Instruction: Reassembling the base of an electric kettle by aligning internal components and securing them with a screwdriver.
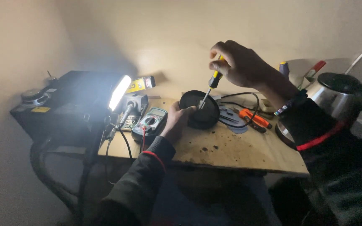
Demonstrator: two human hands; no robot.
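Step in hand, by my read: you're working a fastener in the round black kettle base (200, 109) with the screwdriver (210, 86); the tip sits inside the dished face, shaft tilted down-left, yellow-and-black handle up top.

Your right hand (241, 62) is closed around the screwdriver handle, raised above the base; your left hand (176, 121) is clamped on the base's left rim, holding it tipped up on edge toward you; the hands are apart, one above the other.

The base stands on the wooden tabletop (231, 152), about mid-bench, just right of the digital multimeter (149, 122); its black power cord (248, 104) loops off to the right over the orange-handled pliers (254, 118).

Next move, as I judge it: keep the driver square in the head and press down while turning; the left grip has to take the torque, since the base rests on its edge and could roll; the tip itself is too small and dark to confirm that it's seated.

How the base looks: matte black disc, shallow rim, something pale in the centre; no screw detail visible.

The stainless kettle (336, 100) stands at far right, apart from the base; the work lamp (120, 92) glares from the left.
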